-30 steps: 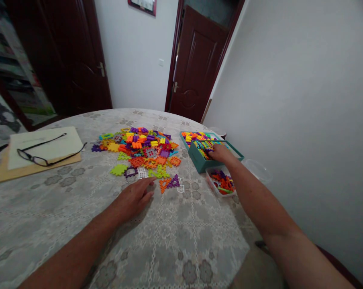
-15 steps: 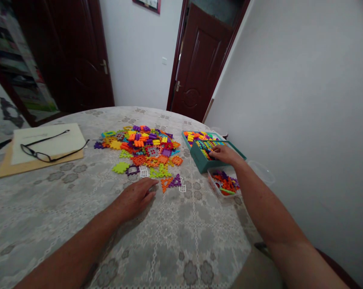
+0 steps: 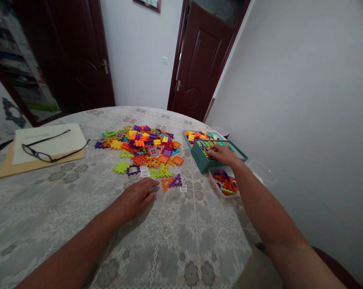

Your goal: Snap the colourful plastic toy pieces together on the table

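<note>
My left hand (image 3: 137,197) rests on the tablecloth, fingers loosely stretched out and holding nothing. Just beyond its fingertips lie an orange triangle piece (image 3: 167,184), a purple triangle piece (image 3: 176,180) and a small white lattice piece (image 3: 183,188). At the right, my right hand (image 3: 220,153) reaches into a dark green box (image 3: 204,163) with rows of small coloured pieces (image 3: 210,144). Its fingers are bent down and drawn together among them; what they grip is too small to make out. A clear plastic tub (image 3: 215,188) of orange and purple pieces stands beside the box, below my right forearm.
A heap of colourful plastic building pieces (image 3: 151,140) covers the table's middle. Behind the green box, a teal tray (image 3: 186,139) holds more pieces. A clear lid (image 3: 267,173) lies at the right by the wall. Glasses (image 3: 44,156) rest on paper (image 3: 21,140) at the left.
My right hand has shifted very slightly left within the green box, its fingers still among the pieces. The left hand stays in place.
</note>
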Action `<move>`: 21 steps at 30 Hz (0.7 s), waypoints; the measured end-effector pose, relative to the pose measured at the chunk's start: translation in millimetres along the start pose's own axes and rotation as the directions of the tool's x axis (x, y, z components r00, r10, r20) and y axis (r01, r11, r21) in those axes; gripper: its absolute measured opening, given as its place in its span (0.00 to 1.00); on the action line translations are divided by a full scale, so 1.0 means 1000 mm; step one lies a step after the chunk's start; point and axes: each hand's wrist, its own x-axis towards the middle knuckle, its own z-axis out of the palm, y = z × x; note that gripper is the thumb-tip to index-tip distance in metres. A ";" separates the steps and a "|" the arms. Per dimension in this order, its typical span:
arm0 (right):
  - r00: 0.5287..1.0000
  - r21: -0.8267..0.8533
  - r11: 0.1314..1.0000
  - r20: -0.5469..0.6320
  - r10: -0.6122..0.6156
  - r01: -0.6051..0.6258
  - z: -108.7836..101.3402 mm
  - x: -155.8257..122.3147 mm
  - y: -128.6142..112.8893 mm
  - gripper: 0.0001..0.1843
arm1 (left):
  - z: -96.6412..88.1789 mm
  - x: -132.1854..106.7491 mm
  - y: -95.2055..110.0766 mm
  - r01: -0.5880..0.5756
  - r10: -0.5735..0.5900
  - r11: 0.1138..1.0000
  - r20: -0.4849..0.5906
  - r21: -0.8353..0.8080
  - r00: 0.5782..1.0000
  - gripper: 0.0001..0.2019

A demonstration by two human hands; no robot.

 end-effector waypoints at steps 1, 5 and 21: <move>1.000 0.016 1.000 -0.007 0.005 -0.005 0.001 0.000 -0.001 0.20 | 0.000 0.000 0.000 -0.005 0.005 1.000 0.001 -0.003 1.000 0.19; 0.998 0.044 0.999 -0.054 0.027 -0.025 0.004 -0.003 -0.002 0.17 | 0.002 -0.001 -0.003 -0.037 0.037 0.999 -0.012 -0.009 0.999 0.18; 0.986 0.002 1.000 -0.167 -0.021 0.021 0.008 -0.017 -0.006 0.24 | 0.002 -0.002 0.001 -0.052 0.051 0.998 0.030 0.037 0.998 0.18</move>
